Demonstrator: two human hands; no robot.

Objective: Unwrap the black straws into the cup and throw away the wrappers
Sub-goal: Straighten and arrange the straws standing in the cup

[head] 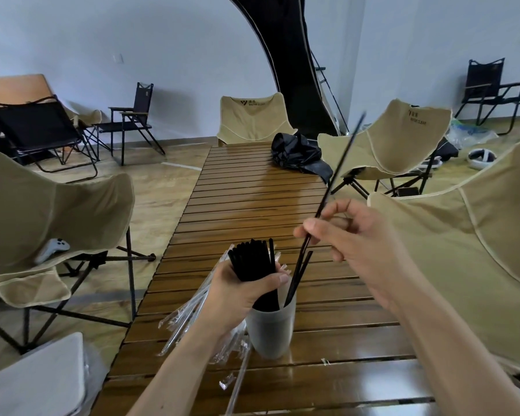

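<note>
Straws, black, are found in three places. Leftmost, a bundle [252, 261] is gripped by the curled fingers of the left hand [240, 291], clear wrappers [189, 313] trailing below it onto the slatted table [252, 190]. A grey cup [270, 328] is stood just beside, a few straws [297, 277] leaning inside. One long straw [332, 181] is pinched by the right hand [351, 235], tilted above the cup.

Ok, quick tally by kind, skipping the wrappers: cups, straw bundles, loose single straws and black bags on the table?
Cup: 1
Straw bundle, in the left hand grip: 1
Loose single straws: 2, the held straw in the right hand, the leaning straw in the cup
Black bag: 1
Total: 5
</note>
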